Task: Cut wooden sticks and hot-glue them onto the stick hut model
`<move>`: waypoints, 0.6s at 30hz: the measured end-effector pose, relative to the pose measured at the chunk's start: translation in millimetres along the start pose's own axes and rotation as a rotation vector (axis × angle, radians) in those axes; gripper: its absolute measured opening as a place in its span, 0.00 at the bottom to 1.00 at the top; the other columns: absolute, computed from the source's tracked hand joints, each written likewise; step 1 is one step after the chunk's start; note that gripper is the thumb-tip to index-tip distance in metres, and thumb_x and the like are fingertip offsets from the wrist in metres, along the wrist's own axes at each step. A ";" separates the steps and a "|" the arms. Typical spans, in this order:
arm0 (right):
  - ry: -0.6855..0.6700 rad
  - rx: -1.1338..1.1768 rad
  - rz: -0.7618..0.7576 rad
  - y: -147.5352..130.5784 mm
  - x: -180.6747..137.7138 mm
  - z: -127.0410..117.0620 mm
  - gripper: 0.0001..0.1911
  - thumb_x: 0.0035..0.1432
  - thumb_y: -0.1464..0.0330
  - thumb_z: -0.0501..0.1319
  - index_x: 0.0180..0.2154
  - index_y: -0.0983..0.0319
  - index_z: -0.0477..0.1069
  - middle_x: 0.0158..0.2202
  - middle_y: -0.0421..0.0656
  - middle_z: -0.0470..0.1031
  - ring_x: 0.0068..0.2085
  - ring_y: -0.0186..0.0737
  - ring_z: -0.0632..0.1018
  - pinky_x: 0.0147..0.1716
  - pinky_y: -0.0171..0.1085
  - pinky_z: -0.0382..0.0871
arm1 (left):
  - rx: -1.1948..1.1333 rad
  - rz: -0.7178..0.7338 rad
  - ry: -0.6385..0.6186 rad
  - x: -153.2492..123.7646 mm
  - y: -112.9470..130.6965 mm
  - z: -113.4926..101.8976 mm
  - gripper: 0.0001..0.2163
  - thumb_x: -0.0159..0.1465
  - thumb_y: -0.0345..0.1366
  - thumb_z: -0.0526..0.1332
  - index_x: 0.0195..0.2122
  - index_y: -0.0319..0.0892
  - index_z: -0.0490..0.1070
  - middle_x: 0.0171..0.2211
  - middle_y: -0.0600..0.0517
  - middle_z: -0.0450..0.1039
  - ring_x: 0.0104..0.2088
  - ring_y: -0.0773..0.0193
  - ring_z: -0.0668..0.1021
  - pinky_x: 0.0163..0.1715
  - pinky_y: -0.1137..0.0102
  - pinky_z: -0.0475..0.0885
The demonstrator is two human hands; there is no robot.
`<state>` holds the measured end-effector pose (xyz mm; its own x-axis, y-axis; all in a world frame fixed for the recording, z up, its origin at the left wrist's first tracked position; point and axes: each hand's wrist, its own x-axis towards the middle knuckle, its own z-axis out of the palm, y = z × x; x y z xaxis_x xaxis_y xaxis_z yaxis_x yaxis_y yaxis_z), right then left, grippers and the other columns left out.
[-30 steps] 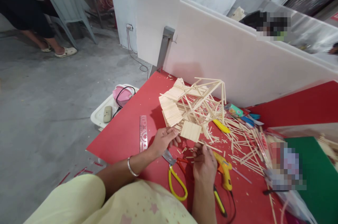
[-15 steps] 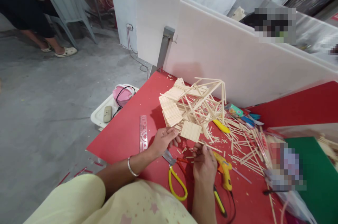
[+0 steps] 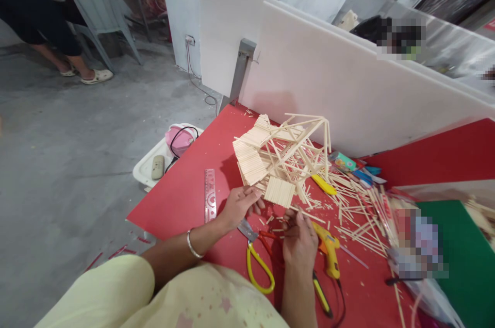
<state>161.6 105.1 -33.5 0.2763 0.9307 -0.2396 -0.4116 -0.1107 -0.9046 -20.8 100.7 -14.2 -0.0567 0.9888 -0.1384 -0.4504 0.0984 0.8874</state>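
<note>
A small square panel of pale wooden sticks point(image 3: 279, 192) lies between my two hands, tilted a little. My left hand point(image 3: 243, 205) is closed, its fingertips at the panel's left edge. My right hand point(image 3: 299, 232) is closed too, its thumb and fingers pinched at the lower right corner. Just beyond stands an open stick frame point(image 3: 299, 145) beside a larger slatted stick panel point(image 3: 250, 162). Scissors with yellow and red handles point(image 3: 260, 268) lie below, between my forearms. A yellow glue gun point(image 3: 329, 250) rests right of my right hand.
On the red table point(image 3: 174, 199) are a clear ruler point(image 3: 210, 195), a yellow-and-black cutter point(image 3: 322, 294) and many loose sticks point(image 3: 361, 232). A white board point(image 3: 297, 75) borders the back. A white tray point(image 3: 145, 168) sits left. Another person stands by a chair point(image 3: 95, 3).
</note>
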 end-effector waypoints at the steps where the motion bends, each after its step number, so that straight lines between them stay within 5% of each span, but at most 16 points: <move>1: 0.003 -0.004 -0.001 0.0 0.0 0.2 0.15 0.50 0.62 0.72 0.40 0.60 0.77 0.33 0.40 0.80 0.30 0.33 0.77 0.28 0.32 0.69 | -0.002 0.000 0.000 0.1 -0.6 -0.2 0.17 0.63 0.48 0.64 0.30 0.37 0.75 0.26 0.47 0.79 0.20 0.68 0.75 0.19 0.74 0.63; 18: 0.000 -0.056 -0.024 -0.5 -1.1 0.7 0.14 0.52 0.61 0.70 0.39 0.60 0.76 0.33 0.41 0.81 0.30 0.35 0.77 0.27 0.34 0.68 | -0.002 -0.008 0.002 1.0 -2.2 0.0 0.17 0.63 0.49 0.64 0.30 0.37 0.74 0.26 0.48 0.78 0.19 0.69 0.74 0.18 0.75 0.63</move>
<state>160.9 104.4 -32.5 0.2851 0.9335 -0.2174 -0.3559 -0.1075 -0.9283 -19.9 101.5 -16.3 -0.0550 0.9877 -0.1461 -0.4525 0.1058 0.8855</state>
